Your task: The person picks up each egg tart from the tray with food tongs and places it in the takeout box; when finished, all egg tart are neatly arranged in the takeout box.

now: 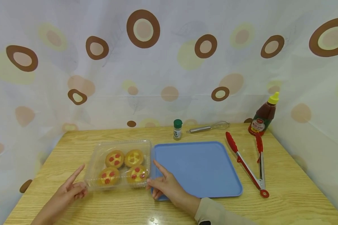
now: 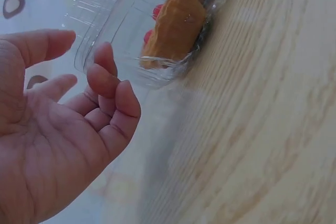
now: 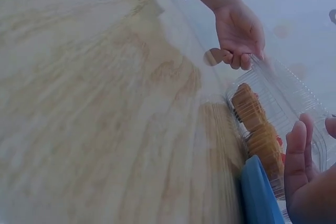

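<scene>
A clear plastic clamshell box [image 1: 93, 175] holds several round tarts [image 1: 133, 157], some topped with red pieces. At its front left corner is my left hand [image 1: 69, 193], index finger stretched forward. The left wrist view shows the other left fingers loosely curled beside the box rim; whether they touch it is unclear. My right hand [image 1: 169, 187] is at the front right corner, over the edge of a blue tray [image 1: 197, 168]. Its index finger is extended, and the thumb tip is against or very near the box's edge.
Red-tipped tongs [image 1: 249, 172] lie spread right of the tray. Behind it stand a green-capped shaker [image 1: 177, 129] and, farther right, a sauce bottle [image 1: 264, 115] with a yellow cap. A whisk [image 1: 209, 127] lies along the back edge, near the patterned curtain [image 1: 169, 68].
</scene>
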A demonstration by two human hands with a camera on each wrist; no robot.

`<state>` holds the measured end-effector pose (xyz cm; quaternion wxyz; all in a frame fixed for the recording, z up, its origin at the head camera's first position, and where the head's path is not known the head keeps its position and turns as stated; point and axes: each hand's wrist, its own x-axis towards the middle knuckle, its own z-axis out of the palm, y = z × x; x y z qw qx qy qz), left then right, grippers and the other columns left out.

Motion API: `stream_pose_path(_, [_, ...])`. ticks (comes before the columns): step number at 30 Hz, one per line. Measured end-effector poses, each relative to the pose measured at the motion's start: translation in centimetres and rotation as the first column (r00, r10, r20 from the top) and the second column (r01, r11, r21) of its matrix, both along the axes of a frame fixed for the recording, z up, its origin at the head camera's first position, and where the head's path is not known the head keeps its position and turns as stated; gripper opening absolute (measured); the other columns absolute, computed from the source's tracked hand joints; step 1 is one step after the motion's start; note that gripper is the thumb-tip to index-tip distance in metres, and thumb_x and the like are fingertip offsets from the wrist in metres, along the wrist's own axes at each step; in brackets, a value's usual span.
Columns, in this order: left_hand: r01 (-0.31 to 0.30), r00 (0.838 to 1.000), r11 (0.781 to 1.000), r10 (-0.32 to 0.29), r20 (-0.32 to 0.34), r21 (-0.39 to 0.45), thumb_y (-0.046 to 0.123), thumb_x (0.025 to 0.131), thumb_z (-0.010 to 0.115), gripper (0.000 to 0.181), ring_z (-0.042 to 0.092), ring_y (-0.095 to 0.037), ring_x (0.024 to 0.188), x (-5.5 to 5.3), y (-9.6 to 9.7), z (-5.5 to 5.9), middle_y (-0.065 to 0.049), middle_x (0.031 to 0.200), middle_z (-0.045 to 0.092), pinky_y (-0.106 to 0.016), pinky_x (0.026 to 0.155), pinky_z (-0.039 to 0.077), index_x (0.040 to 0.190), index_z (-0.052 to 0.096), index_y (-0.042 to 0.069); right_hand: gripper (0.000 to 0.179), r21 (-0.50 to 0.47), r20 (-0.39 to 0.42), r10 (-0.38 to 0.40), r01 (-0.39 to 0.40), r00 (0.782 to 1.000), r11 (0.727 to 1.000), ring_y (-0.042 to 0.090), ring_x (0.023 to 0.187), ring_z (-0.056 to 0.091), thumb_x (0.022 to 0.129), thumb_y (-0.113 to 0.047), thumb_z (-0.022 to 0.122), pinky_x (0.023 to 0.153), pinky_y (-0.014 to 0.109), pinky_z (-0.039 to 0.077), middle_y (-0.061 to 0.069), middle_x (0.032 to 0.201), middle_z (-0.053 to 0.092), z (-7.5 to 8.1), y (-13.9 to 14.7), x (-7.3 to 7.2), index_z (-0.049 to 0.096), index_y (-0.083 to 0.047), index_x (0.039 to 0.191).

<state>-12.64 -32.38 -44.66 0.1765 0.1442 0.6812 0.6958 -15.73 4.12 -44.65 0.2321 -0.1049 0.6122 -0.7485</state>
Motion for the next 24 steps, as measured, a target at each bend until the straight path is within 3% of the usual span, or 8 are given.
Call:
stream_pose_path(3, [0.009,0.999,0.991,-0.002,0.046,-0.136,0.013,0.105,0.033,0.069,0.054,-0.008,0.077,-0.2,-0.2,0.6,0.005,0.080,0.055,-0.027,0.076,0.048,0.148,-0.021,0.015,0.084,0.037,-0.005,0.011,-0.011,1.000,0.999,0.009,0.048,0.058,0.087,-0.020,0.070,0.048,0.024,0.050,0.019,0.086,0.069,0.2,0.3,-0.2,0.018,-0.023,0.153])
stream_pose_path(5, [0.006,0.997,0.963,0.014,0.072,-0.271,0.019,0.105,0.035,0.071,0.050,-0.009,0.069,-0.2,-0.3,1.2,0.004,0.072,0.049,-0.028,0.072,0.047,0.148,-0.021,0.012,0.087,0.082,-0.011,0.016,-0.015,1.000,0.997,0.010,0.049,0.059,0.086,-0.022,0.072,0.049,0.027,0.051,0.021,0.090,0.069,0.4,0.6,-0.4,0.017,-0.026,0.153])
stream_pose_path(11, [-0.037,0.994,0.820,0.091,0.067,-0.571,0.032,0.102,0.042,0.079,0.032,-0.008,0.050,-0.2,-0.4,3.6,0.002,0.060,0.035,-0.030,0.054,0.037,0.150,-0.018,0.013,0.095,0.329,-0.150,0.030,0.021,0.988,0.944,0.021,0.055,0.064,0.083,-0.032,0.074,0.052,0.040,0.053,0.012,0.090,0.069,1.2,3.0,-1.3,0.008,-0.031,0.153])
stream_pose_path(13, [-0.088,0.993,0.779,0.121,0.012,-0.621,0.035,0.101,0.046,0.081,0.030,-0.009,0.049,-0.2,-0.5,4.5,0.002,0.059,0.033,-0.030,0.053,0.035,0.151,-0.015,0.014,0.097,0.407,-0.214,0.024,0.067,0.976,0.911,0.023,0.057,0.064,0.083,-0.034,0.074,0.051,0.041,0.053,0.009,0.091,0.068,1.7,4.2,-1.9,0.006,-0.031,0.153])
stream_pose_path(16, [-0.232,0.973,0.678,0.149,-0.178,-0.698,0.037,0.098,0.051,0.082,0.031,-0.009,0.049,-0.3,-0.1,6.0,0.002,0.060,0.035,-0.029,0.051,0.034,0.153,-0.007,0.014,0.099,0.487,-0.312,-0.008,0.167,0.950,0.857,0.026,0.058,0.065,0.082,-0.036,0.074,0.050,0.039,0.052,0.007,0.093,0.067,2.5,6.2,-2.8,0.005,-0.031,0.153])
stream_pose_path(20, [-0.467,0.876,0.514,0.158,-0.455,-0.720,0.040,0.094,0.058,0.082,0.030,-0.010,0.051,-0.6,1.8,8.1,-0.002,0.068,0.038,-0.028,0.047,0.029,0.154,0.008,0.014,0.099,0.573,-0.526,-0.009,0.363,0.850,0.735,0.021,0.063,0.065,0.080,-0.041,0.074,0.052,0.033,0.050,0.009,0.098,0.067,3.9,9.6,-4.1,0.008,-0.029,0.153])
stream_pose_path(22, [-0.538,0.831,0.466,0.155,-0.534,-0.702,0.042,0.093,0.059,0.082,0.030,-0.011,0.052,-1.1,3.3,9.0,-0.003,0.071,0.038,-0.028,0.047,0.028,0.154,0.012,0.015,0.098,0.608,-0.633,0.036,0.467,0.773,0.642,0.022,0.072,0.065,0.081,-0.045,0.073,0.056,0.033,0.051,0.013,0.104,0.066,4.7,11.7,-4.7,0.010,-0.024,0.154])
stream_pose_path(24, [-0.566,0.811,0.445,0.153,-0.564,-0.694,0.048,0.091,0.058,0.082,0.031,-0.014,0.052,-1.9,5.1,9.6,-0.006,0.071,0.039,-0.029,0.047,0.029,0.154,0.014,0.016,0.098,0.631,-0.693,0.084,0.545,0.716,0.552,0.027,0.088,0.064,0.081,-0.047,0.071,0.066,0.040,0.053,0.017,0.116,0.061,5.6,14.1,-5.1,0.012,-0.018,0.154])
